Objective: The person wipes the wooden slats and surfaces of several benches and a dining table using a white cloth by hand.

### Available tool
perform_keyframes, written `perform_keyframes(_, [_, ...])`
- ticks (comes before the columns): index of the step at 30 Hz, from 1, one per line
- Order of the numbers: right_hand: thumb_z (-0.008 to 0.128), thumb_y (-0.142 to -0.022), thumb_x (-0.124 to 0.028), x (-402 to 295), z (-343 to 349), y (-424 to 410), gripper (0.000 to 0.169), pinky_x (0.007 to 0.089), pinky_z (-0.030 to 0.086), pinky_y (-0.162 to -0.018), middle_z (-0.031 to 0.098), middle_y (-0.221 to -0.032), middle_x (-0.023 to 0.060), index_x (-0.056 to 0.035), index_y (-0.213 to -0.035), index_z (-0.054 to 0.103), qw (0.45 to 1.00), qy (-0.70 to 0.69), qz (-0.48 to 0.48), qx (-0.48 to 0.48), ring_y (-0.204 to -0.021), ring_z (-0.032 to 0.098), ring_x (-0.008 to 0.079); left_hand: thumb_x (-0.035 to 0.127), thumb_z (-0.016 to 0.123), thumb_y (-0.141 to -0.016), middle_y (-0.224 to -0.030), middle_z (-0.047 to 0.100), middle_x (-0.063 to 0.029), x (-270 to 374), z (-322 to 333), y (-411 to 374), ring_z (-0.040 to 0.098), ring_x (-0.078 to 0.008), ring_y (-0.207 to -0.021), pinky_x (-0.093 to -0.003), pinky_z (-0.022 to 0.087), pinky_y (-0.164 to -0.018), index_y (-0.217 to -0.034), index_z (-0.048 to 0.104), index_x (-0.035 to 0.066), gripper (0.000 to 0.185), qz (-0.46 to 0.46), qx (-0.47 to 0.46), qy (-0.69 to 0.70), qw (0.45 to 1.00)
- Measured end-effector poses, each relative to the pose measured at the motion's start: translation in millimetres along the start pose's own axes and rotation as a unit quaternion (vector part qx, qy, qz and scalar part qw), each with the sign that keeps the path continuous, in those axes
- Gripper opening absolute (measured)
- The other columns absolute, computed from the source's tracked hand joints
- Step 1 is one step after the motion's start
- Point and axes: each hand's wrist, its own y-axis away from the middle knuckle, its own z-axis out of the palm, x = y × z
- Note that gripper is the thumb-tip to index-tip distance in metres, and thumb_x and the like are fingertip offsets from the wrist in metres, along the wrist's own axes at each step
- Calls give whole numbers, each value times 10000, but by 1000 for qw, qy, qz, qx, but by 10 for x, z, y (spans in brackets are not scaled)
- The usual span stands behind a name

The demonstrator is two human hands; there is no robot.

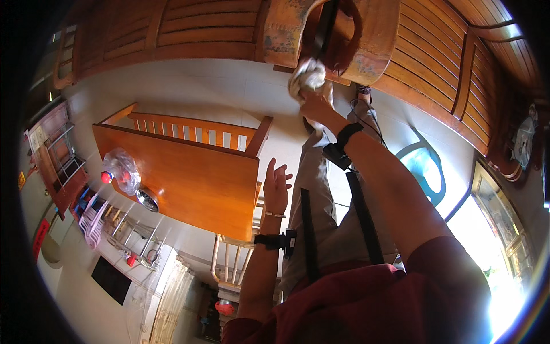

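Note:
My right hand [317, 107] grips a crumpled whitish cloth [310, 77] just in front of a piece of wooden furniture with curved, worn ends [369, 64] and an opening between them. Part of the cloth hangs beside my fingers. My left hand [276, 189] is held in the air with its fingers apart and nothing in it, near the right end of an orange-brown wooden table [197, 185]. Both wrists wear black straps with small devices.
A clear plastic bag with red contents [122, 172] and a round metal container [147, 200] stand on the table. Slatted wooden benches [425, 69] line the wall. A teal plastic stool [438, 172] stands right of my legs, and a black cable [378, 129] hangs by my leg.

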Motion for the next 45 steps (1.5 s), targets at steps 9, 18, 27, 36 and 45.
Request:
perform_keyframes(9, [625,-799,-94,-671,-243,180,475,455,541,-794,521,-1194,177,-171,-1266,588,960,148,-193,142,-1016,613,356,354,495,-992,-1162,643,-187,-53,87,14,686,-243,-950,-288,569,-704,-1421,378,24,554,-39,-31,-31,998])
perform_keyframes(18, [566,-809,-54,775,-579,526,485,503,542,-753,507,-1119,208,-213,-1266,527,962,238,23,134,-878,645,402,173,529,-970,-1069,668,-145,-9,73,16,678,-199,-913,-289,553,-699,-1387,400,0,470,3,-7,-36,999])
perform_keyframes(27, [594,-849,-372,1584,-969,946,429,484,501,-837,660,-1028,250,-91,-1172,574,979,170,40,-101,-973,633,424,188,572,-956,-894,688,-92,-202,85,-36,667,-141,-772,-284,530,-699,-1276,506,-19,387,38,1,-19,999])
perform_keyframes(36, [550,-741,-70,196,-906,1851,508,471,480,-880,594,-1075,289,-37,-1248,544,978,152,-73,-122,-1033,572,437,221,568,-953,-840,673,-73,-440,137,-100,622,-136,-728,-249,501,-632,-1237,553,3,359,64,32,-1,997])
perform_keyframes(45, [584,-757,-102,-777,-1386,2549,483,465,472,-827,559,-973,247,-32,-1234,553,944,202,-221,-136,-943,562,427,208,583,-932,-972,702,-155,-267,-359,625,680,-261,-892,-328,529,-820,-1210,587,31,330,59,93,-41,993])
